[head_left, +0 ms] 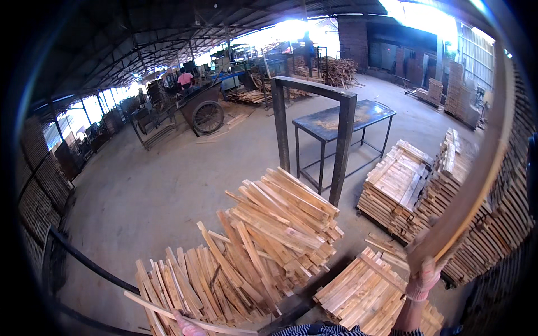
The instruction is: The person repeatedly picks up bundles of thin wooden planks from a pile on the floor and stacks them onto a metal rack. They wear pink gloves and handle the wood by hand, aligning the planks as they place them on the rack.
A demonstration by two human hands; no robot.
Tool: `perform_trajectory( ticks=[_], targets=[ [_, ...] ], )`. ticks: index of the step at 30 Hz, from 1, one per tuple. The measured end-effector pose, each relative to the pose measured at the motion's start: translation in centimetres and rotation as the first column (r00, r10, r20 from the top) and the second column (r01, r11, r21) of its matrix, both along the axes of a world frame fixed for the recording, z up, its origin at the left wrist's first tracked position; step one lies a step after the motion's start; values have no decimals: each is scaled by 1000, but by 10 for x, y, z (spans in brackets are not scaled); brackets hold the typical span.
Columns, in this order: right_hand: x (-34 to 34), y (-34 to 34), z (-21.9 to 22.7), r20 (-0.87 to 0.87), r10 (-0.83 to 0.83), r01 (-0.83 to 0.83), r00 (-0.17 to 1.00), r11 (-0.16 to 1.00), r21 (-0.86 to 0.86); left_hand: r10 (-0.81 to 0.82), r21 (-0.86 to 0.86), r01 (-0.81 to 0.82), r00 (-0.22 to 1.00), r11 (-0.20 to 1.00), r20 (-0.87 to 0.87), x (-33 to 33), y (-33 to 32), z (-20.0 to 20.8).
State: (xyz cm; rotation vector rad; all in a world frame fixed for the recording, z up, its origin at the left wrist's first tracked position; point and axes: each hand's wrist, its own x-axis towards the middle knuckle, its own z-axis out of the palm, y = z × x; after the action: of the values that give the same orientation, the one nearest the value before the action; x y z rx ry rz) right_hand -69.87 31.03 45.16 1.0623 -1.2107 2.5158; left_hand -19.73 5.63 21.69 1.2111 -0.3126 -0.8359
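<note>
My right hand (424,279), in what looks like a light glove, is closed round the lower end of a long wooden board (476,185) that rises steeply at the right. At the bottom edge, my left hand (188,325) grips a thin wooden slat (151,306), which lies slantwise over the near end of a big loose pile of slats (269,224). Only part of that hand shows. Below my right hand stands a neat stack of slats (358,291) with a crosspiece on top.
A dark upright frame (343,140) stands behind the pile, beside a metal table (330,120). Tall slat stacks (392,173) line the right. A black rail (89,263) runs at the left. Farther off are a two-wheeled cart (207,115) and a person in pink (185,79).
</note>
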Motion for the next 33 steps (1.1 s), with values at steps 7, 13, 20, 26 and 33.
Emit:
perform_trajectory(
  ticks=[7,13,20,26,33],
  targets=[
    [-39,-78,23,-62,-173,150,983,949,-279,234,195,-275,949,942,210,9,77,41],
    [-17,-267,76,-363,-238,308,901,939,150,441,121,-501,835,857,328,87,235,36],
    [-103,-452,199,-932,88,730,352,597,332,480,116,-541,811,833,333,84,335,25],
    [-39,-426,-64,-661,630,515,408,439,736,683,16,-701,699,713,212,66,365,32],
    [-30,-366,-295,-438,538,436,720,141,889,740,-17,-747,655,665,156,106,365,38]
  ],
)
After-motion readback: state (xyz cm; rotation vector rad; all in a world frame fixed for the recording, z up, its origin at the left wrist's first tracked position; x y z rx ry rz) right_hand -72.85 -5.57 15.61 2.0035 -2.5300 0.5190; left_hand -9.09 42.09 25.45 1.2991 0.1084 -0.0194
